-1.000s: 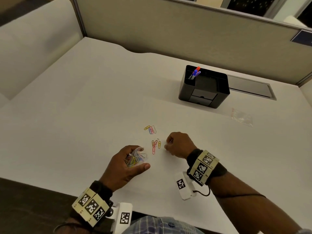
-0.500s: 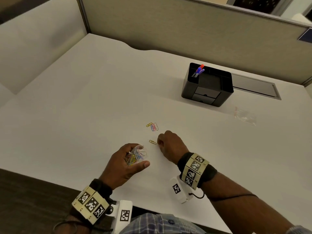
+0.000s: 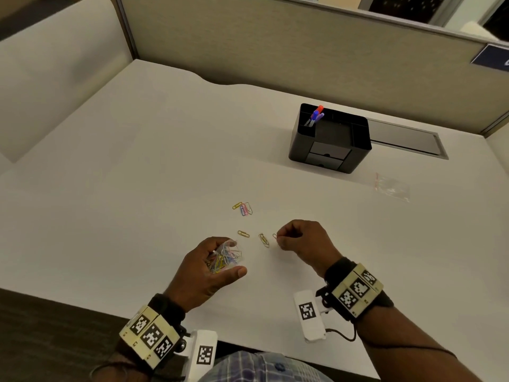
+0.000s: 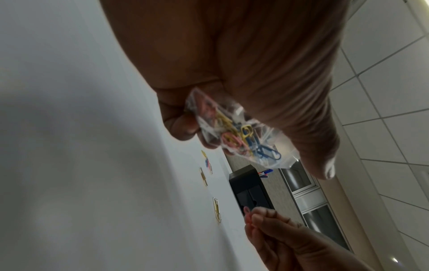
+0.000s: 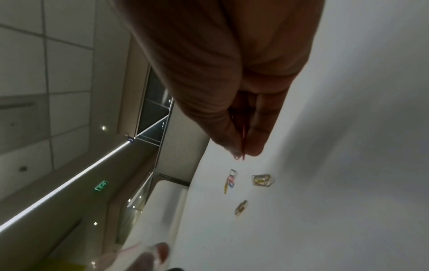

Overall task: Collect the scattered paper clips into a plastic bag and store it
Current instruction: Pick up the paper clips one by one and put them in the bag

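My left hand point(image 3: 212, 268) grips a small clear plastic bag point(image 3: 227, 257) point(image 4: 241, 135) stuffed with coloured paper clips, held just above the white desk point(image 3: 137, 175). To its right, my right hand point(image 3: 300, 238) pinches a red paper clip point(image 5: 242, 146) point(image 4: 247, 213) between thumb and fingers. Loose clips lie on the desk between and beyond the hands: a gold clip point(image 3: 243, 234), a gold and silver pair point(image 3: 264, 239), and a small cluster of yellow, pink, blue and silver clips point(image 3: 243, 208) farther away.
A black desk organiser point(image 3: 330, 139) with pens stands at the back right, next to a grey cable hatch point(image 3: 405, 139). A second, flat clear bag point(image 3: 392, 187) lies right of the organiser. Partition walls close the desk's far and left sides.
The pile near my right hand has shrunk; the right hand closed on clips, swept left, then drew back right with a red clip pinched. The left hand kept holding the bag.
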`<act>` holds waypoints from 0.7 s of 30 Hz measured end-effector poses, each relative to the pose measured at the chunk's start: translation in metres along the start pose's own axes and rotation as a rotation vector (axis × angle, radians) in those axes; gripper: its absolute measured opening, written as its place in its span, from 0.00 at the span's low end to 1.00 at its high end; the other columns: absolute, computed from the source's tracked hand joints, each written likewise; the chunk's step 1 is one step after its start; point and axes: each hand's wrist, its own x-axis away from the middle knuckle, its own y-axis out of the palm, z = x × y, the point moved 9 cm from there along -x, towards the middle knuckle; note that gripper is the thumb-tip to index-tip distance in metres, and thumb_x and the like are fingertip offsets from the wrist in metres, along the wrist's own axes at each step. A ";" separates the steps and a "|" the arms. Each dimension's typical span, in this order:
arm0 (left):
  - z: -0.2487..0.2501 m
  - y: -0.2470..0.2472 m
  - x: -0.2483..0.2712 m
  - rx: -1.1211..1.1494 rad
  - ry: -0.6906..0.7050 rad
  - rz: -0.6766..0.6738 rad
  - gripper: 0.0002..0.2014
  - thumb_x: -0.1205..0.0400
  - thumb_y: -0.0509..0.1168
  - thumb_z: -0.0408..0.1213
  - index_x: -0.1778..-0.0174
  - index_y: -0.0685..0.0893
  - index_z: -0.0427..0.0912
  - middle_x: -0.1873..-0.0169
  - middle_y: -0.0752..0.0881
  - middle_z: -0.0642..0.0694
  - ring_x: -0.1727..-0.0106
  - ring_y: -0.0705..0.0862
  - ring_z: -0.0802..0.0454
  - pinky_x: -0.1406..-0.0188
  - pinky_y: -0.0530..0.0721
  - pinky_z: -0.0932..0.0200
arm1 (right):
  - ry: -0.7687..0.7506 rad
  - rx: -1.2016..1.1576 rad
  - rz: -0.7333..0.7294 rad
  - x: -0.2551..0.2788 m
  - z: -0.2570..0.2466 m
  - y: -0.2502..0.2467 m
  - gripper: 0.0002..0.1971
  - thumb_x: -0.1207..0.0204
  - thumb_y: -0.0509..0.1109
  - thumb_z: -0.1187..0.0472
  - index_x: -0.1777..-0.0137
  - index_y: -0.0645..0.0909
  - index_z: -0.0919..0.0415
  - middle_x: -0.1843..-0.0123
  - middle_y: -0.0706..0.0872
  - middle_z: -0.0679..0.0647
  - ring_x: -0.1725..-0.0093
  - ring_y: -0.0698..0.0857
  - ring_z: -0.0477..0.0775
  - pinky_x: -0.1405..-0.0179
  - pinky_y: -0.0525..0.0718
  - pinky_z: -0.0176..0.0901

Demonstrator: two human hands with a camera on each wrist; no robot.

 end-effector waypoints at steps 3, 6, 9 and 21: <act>0.002 0.004 -0.002 0.000 0.009 -0.014 0.37 0.44 0.74 0.67 0.42 0.80 0.52 0.49 0.87 0.52 0.48 0.87 0.61 0.55 0.83 0.73 | 0.008 -0.247 -0.107 0.012 -0.013 0.007 0.03 0.29 0.75 0.71 0.56 0.87 0.67 0.57 0.91 0.62 0.58 0.88 0.54 0.53 0.88 0.42; 0.004 0.008 -0.005 -0.018 0.020 -0.033 0.39 0.44 0.73 0.69 0.41 0.80 0.51 0.48 0.86 0.53 0.47 0.86 0.62 0.56 0.83 0.73 | -0.045 -0.325 -0.240 0.026 -0.042 0.018 0.05 0.28 0.75 0.72 0.53 0.85 0.71 0.58 0.90 0.62 0.60 0.89 0.52 0.54 0.88 0.39; 0.007 0.012 -0.006 -0.035 0.035 -0.048 0.40 0.44 0.72 0.70 0.41 0.79 0.51 0.48 0.86 0.54 0.49 0.86 0.63 0.58 0.83 0.74 | -0.128 -0.064 -0.294 0.037 -0.068 0.028 0.05 0.28 0.76 0.67 0.53 0.87 0.63 0.58 0.92 0.57 0.60 0.90 0.49 0.55 0.89 0.39; 0.011 0.013 -0.006 -0.049 0.057 -0.027 0.36 0.42 0.72 0.69 0.43 0.79 0.52 0.54 0.87 0.50 0.55 0.86 0.57 0.61 0.83 0.70 | -0.263 0.153 -0.252 0.044 -0.095 0.043 0.06 0.25 0.74 0.61 0.50 0.84 0.55 0.54 0.92 0.51 0.55 0.91 0.48 0.49 0.90 0.49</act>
